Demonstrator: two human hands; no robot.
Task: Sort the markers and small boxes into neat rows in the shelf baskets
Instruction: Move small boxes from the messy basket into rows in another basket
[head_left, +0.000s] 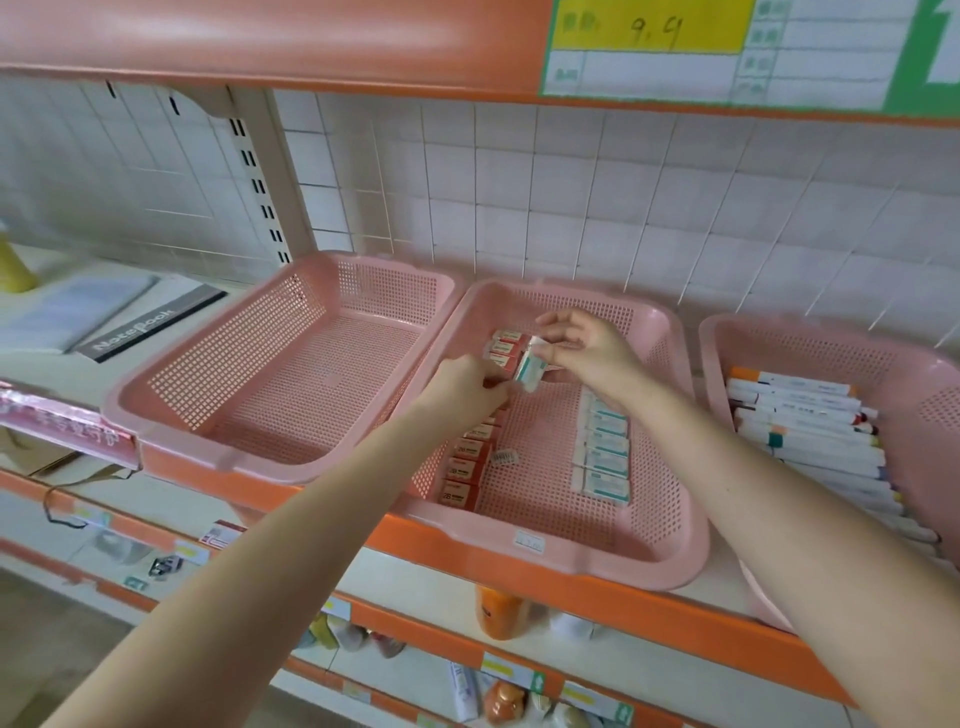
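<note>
The middle pink basket (670, 530) holds a column of red small boxes (467, 462) along its left wall and a column of white-and-teal boxes (602, 452) to the right. My right hand (582, 348) pinches a white-and-teal box (530, 370), tilted above the basket's far part. My left hand (467, 387) has its fingers curled on the red boxes beside it; what it grips is hidden. More red boxes (505, 345) lie at the far left corner. The right pink basket (727, 338) holds a row of markers (810, 431).
An empty pink basket (171, 395) stands at the left. Notebooks (135, 332) lie on the shelf further left. A small loose label (503, 457) lies on the middle basket's floor. The orange shelf edge (363, 525) runs in front; lower shelves hold bottles and small goods.
</note>
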